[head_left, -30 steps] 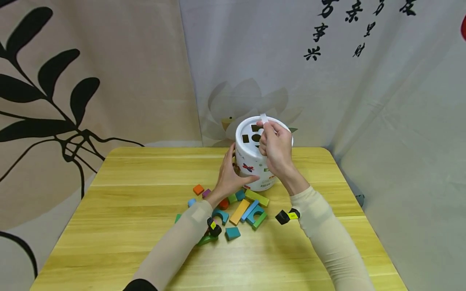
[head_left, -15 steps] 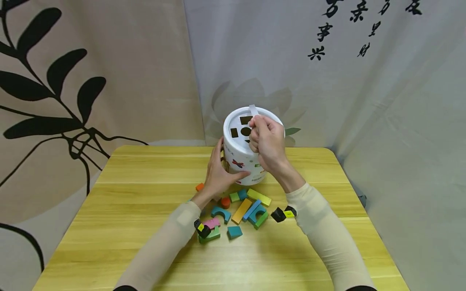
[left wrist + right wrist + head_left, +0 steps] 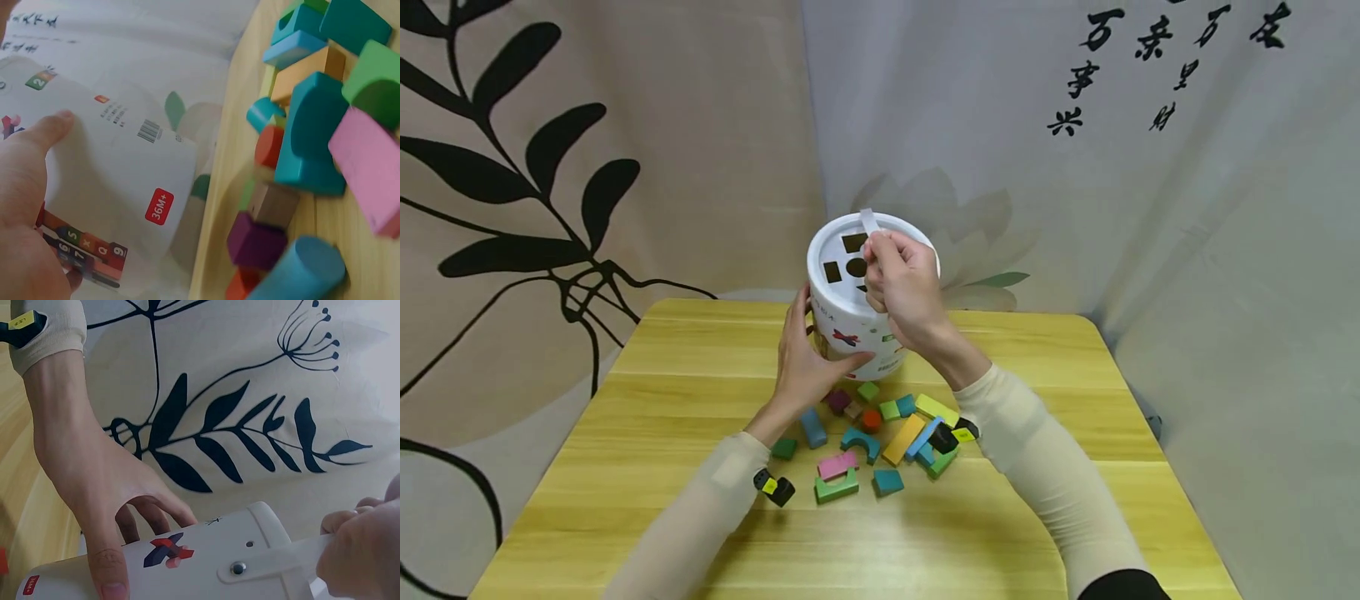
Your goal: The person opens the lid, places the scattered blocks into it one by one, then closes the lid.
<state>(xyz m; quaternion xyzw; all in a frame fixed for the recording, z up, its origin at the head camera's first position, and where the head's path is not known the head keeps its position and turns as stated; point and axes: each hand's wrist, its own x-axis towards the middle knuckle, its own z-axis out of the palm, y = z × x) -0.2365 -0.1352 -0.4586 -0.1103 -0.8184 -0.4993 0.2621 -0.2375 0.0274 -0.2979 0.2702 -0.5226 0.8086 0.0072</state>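
Note:
A white bucket (image 3: pixel 868 340) with printed pictures stands upright at the far side of the table; whether its base touches the wood cannot be told. Its white lid (image 3: pixel 830 243) has several shaped holes. My left hand (image 3: pixel 805 362) holds the bucket's left side, its thumb across the front and its fingers reaching behind, as the right wrist view also shows. With curled fingers, my right hand (image 3: pixel 906 287) grips the white strap handle (image 3: pixel 284 555) above the lid. Coloured wooden blocks lie just in front, among them a pink block (image 3: pixel 837 465) and an orange block (image 3: pixel 904 439).
The wooden table (image 3: pixel 985 533) ends close behind the bucket, at a printed curtain (image 3: pixel 722 167). Nearest the left forearm are a dark green block (image 3: pixel 784 448) and a blue cylinder (image 3: pixel 306 269). The right wrist's black camera (image 3: pixel 946 437) hangs over several blocks.
The bucket has moved left with both hands still holding it, and more blocks now show in front of it. The head view has turned slightly to the left.

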